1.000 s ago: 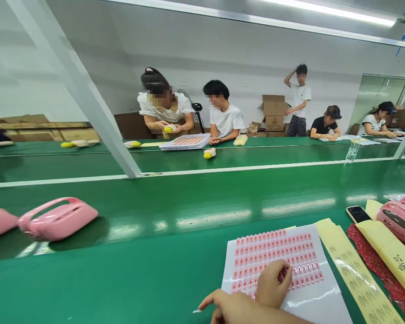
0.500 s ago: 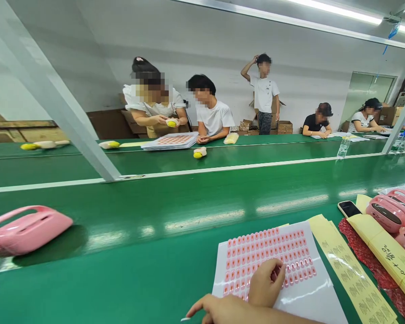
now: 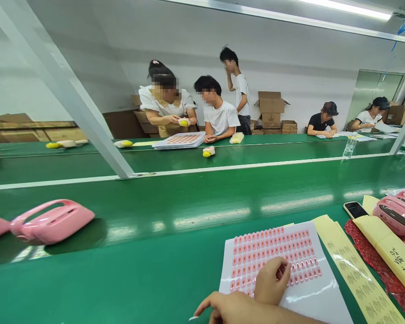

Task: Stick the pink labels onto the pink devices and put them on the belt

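The fingers of the left hand are curled in, thumb close to the index finger; whether they pinch anything cannot be told. This hand rests over a white sheet on the green tabletop, among rows of small pink oval stickers, partly hiding them. The right hand crosses over the left wrist, its index finger stretched out to the side and the others folded under; a white sliver shows at the tip, too small to identify. Just right of the sheet lie printed yellow label strips, then red wrapping, a yellow packet with handwriting, a phone and several pink appliances. Well to the left sits another pink handled appliance. Across the far surface, a co-worker in white holds a yellow-ended item.
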A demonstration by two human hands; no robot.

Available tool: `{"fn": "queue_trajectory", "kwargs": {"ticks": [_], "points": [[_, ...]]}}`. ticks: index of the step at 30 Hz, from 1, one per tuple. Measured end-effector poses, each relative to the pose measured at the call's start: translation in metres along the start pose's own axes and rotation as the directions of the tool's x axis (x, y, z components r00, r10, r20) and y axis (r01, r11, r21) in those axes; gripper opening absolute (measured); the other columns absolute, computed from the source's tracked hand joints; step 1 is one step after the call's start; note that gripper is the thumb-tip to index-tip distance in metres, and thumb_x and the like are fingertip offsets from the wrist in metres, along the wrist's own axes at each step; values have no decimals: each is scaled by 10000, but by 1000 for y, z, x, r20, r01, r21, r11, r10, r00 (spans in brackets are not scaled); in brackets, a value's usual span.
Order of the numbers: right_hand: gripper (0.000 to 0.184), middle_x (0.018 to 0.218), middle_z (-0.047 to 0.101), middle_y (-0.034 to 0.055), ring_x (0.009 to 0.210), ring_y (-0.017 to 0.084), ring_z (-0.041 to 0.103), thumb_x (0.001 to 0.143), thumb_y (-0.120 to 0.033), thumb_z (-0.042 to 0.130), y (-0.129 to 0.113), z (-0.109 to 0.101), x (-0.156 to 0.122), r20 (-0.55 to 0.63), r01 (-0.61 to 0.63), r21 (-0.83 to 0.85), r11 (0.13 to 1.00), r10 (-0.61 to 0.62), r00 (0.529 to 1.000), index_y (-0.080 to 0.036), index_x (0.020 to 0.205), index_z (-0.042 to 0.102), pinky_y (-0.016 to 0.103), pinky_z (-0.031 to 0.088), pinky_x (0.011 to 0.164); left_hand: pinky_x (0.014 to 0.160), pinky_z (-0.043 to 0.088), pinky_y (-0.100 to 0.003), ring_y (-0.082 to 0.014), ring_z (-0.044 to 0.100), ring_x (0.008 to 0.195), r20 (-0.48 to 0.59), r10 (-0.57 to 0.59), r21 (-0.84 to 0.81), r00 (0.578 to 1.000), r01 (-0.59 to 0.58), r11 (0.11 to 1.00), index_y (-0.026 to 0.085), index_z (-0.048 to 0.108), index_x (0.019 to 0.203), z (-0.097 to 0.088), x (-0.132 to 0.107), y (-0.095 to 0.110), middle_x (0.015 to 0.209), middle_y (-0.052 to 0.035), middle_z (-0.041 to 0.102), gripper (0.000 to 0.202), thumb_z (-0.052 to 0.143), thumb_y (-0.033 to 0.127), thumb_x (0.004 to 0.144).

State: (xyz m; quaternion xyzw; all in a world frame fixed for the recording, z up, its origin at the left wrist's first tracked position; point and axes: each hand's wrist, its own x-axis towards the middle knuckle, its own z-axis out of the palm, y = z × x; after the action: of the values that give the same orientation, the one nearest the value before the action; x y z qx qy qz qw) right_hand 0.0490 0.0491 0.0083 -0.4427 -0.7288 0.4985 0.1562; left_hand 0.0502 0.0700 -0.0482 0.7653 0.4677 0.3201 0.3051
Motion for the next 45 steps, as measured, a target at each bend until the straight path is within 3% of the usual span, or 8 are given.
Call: {"fn": "queue_trajectory", "kwargs": {"ticks": [4,10,15,31,36,41,45], "points": [[368,796,717,-13,815,195,654,726,-325,591,3,3,1,-42,-5,-30,1000,3,999,-267,1089,580,254,443,736,542,384,-238,-147,527,563,25,-12,14,1000,12,1000,200,580,623,-1,1,2,595,-11,609,199,435,253,748],[379,749,712,2,798,196,654,726,-256,584,4,2,1,-16,19,35,999,-19,1000,-232,1104,558,227,430,666,540,375,-241,-147,520,559,40,-38,31,998,37,999,192,581,621,0,0,5,593,-16,606,204,426,244,743],[317,735,712,-22,796,188,656,726,-286,590,2,2,-1,-60,-7,0,1000,7,998,-252,1041,584,253,426,729,549,379,-248,-155,533,576,43,-42,31,998,40,999,187,588,631,-1,0,5,612,-29,616,204,428,250,741],[197,696,711,-5,683,172,643,746,-351,589,2,4,-2,-77,-82,-53,995,78,994,-226,899,583,224,419,607,544,372,-243,-147,526,563,42,-45,33,998,44,998,200,584,626,1,1,4,592,-8,613,189,440,236,742],[171,604,675,-37,621,153,621,747,-360,592,4,5,0,-80,-93,-13,996,91,993,-229,856,576,212,419,588,545,370,-241,-144,526,567,42,-48,40,998,46,998,203,589,627,0,1,5,596,-4,615,189,448,244,746],[143,476,539,-75,561,127,593,749,-245,571,1,4,-1,-39,-22,56,998,24,999,-220,890,561,163,379,505,546,372,-242,-146,527,572,46,-46,38,998,44,998,202,589,627,-1,0,7,602,-7,614,196,442,237,753],[176,490,535,-70,558,122,582,746,-238,566,0,2,-1,-26,-25,36,999,26,999,-218,921,568,154,366,479,544,370,-243,-147,522,572,44,-49,37,998,47,998,199,591,631,-1,-1,9,599,-7,610,189,445,222,748]]}}
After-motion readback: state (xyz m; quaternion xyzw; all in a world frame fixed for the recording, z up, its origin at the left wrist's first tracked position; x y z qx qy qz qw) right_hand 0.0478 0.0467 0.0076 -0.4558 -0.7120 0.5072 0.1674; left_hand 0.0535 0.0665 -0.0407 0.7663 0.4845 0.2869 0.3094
